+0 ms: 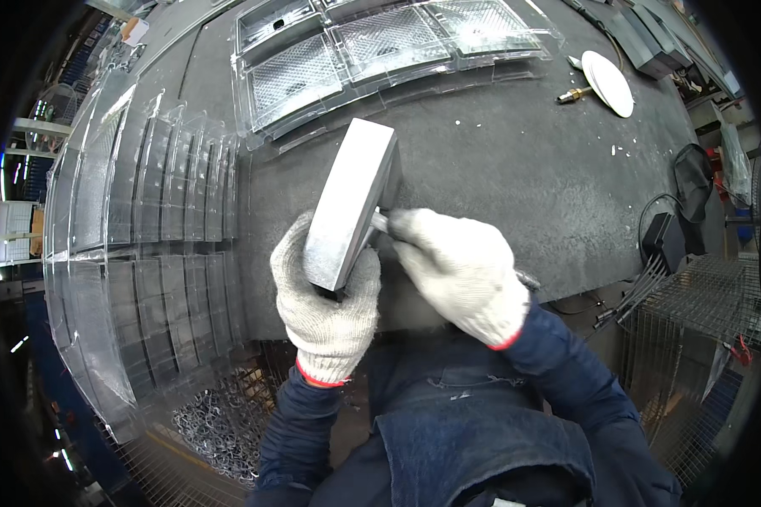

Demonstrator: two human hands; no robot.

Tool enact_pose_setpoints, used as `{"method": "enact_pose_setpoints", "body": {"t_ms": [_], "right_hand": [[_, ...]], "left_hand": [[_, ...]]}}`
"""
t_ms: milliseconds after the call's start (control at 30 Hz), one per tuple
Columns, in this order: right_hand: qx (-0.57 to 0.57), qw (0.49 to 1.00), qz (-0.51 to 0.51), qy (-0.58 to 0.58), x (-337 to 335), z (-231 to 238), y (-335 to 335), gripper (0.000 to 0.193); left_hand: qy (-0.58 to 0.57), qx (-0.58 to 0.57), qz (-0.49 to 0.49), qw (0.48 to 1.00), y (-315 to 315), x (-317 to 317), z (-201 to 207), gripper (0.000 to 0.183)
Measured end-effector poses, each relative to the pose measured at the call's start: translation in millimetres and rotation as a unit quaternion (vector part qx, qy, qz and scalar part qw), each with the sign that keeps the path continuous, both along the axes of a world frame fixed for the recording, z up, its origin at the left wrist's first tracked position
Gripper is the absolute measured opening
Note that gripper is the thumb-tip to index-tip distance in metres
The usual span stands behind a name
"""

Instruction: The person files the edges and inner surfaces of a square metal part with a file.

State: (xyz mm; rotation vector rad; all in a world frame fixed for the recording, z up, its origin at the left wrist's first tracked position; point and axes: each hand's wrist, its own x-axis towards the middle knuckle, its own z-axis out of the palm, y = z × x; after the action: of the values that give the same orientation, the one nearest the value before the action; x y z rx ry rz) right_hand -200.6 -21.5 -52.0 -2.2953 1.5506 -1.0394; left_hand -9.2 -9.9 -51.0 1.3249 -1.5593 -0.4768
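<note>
While the gloved left hand (325, 308) clamps around the near end of a long grey metal block (353, 201), the block slants up and away over the dark bench (516, 169), its far end raised toward the clear plastic trays (372, 46) at the back. The gloved right hand (461, 270) is closed on a thin metal tool (380, 222) whose tip touches the block's right side. More clear plastic trays (152, 211) lie stacked at the left edge of the bench. A white disc (609, 82) and a small brass fitting (573, 95) sit well apart at the far right. A wire basket (710, 296) stands beside the bench on the right.
</note>
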Motion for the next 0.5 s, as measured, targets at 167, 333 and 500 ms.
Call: {"method": "enact_pose_setpoints", "body": {"t_ms": [167, 333, 500], "right_hand": [[-0.002, 0.998, 0.019, -0.054, -12.2, 0.5, 0.9, 0.016], [-0.033, 0.999, 0.019, 0.000, 1.0, -6.3, -3.5, 0.017], [0.024, 0.999, 0.025, -0.023, -10.4, 4.0, 13.3, 0.016]], "left_hand": [[-0.023, 0.013, 0.006, 1.000, 7.2, 1.8, -1.6, 0.071], [0.003, 0.010, 0.005, 1.000, 0.8, 1.6, -1.6, 0.072], [-0.040, 0.001, 0.012, 0.999, 4.3, 5.1, -0.7, 0.069]]}}
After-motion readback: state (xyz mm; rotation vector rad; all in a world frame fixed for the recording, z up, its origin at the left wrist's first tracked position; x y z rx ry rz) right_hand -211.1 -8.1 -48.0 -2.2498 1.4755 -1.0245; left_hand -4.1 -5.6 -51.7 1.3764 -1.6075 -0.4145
